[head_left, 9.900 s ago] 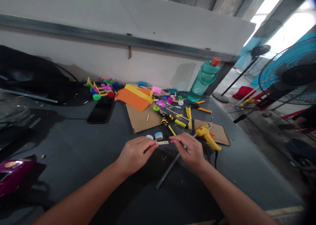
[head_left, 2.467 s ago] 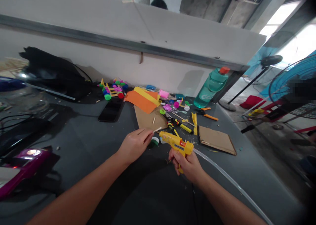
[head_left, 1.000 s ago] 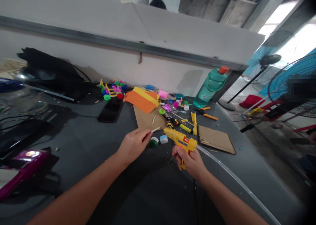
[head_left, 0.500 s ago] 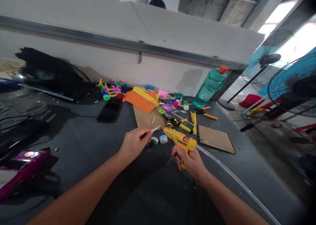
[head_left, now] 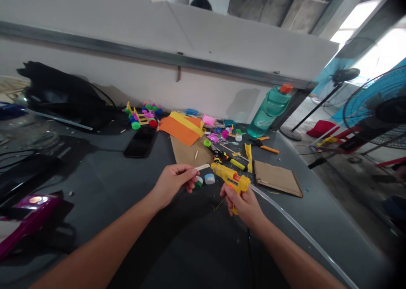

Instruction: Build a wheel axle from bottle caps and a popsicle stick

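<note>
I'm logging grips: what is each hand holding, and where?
The right hand grips the yellow glue gun by its handle; the left hand pinches a pale wooden piece by one end.

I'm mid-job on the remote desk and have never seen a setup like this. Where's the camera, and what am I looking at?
There is no machine here: the two bare hands belong to a person wearing the camera on their head. Every picture comes from that one camera, looking forward and down.

The left hand pinches a thin pale stick. The right hand grips a yellow glue gun, its nozzle close to the stick's far end; whether they touch, I can't tell.

On the dark table lie a phone, orange paper, cardboard and a blue-and-white cap. A green bottle with an orange lid stands toward the back.
</note>
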`<state>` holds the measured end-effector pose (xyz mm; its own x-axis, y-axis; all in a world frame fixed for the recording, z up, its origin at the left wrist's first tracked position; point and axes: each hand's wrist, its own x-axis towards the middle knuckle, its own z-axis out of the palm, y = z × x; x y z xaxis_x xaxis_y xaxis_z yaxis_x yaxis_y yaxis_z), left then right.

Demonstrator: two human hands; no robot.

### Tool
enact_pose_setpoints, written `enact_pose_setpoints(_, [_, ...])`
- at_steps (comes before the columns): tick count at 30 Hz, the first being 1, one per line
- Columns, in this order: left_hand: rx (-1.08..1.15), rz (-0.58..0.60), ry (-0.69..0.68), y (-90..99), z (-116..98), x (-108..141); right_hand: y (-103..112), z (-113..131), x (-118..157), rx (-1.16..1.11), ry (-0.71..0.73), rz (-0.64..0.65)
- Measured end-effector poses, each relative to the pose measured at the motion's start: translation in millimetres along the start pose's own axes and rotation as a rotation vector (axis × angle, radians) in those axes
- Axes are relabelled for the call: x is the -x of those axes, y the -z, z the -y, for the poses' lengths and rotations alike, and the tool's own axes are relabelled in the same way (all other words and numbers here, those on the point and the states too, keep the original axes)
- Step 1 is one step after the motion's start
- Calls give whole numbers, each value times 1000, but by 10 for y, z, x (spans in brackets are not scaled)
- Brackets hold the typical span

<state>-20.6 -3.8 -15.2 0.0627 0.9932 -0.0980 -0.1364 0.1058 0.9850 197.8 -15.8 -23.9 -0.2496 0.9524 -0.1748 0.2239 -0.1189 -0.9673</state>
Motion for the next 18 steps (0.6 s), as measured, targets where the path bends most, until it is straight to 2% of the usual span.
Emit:
enact_pose_setpoints(4, [147,93,64,49,-65,19,80,107,-53,-53,45,-162])
enact_pose_setpoints(6, [195,79,50,74,-96,10,184,148,-105,-64,87,-252])
enact_pose_setpoints(8, [171,9,12,97,-97,-21,336,166,-163,-7,98,-339])
enact_pose_setpoints(10, [65,-88,-42,118,-69,-64,520,159,-211,164,66,-439])
enact_pose_setpoints(12, [-84,-155,-107,137,-31,-105,713,131,-238,468,54,-544])
enact_pose_setpoints(14, [-223,-196,-164,155,-3,-129,891,87,-252,785,83,-566])
enact_pose_setpoints(15, [-273,-216,-187,163,4,-134,971,60,-257,867,73,-575])
enact_pose_setpoints(18, [-359,-270,-228,189,12,-135,1172,-29,-279,1122,-37,-560])
